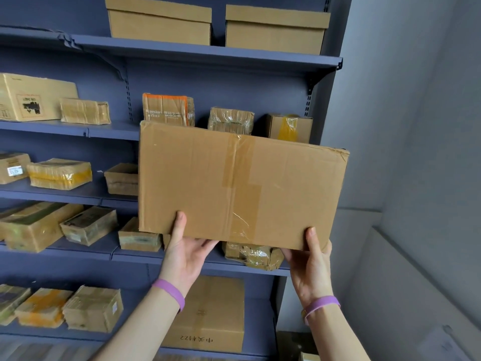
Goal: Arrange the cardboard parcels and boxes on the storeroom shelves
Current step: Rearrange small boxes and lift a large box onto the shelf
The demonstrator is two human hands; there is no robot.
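I hold a large flat cardboard box (242, 186) with brown tape down its middle, raised in front of the blue shelves (208, 54). My left hand (186, 250) grips its lower left corner, thumb on the front face and fingers underneath. At the lower right corner my right hand (311, 264) grips the same way. The box hides part of the middle shelves behind it. Both wrists wear purple bands.
Two lidded boxes (276, 29) stand on the top shelf. Small taped parcels (230, 120) line the shelf behind the held box, and several more (59, 173) fill the lower shelves to the left. A tall box (210, 313) stands on the bottom shelf. A grey wall (403, 126) closes the right.
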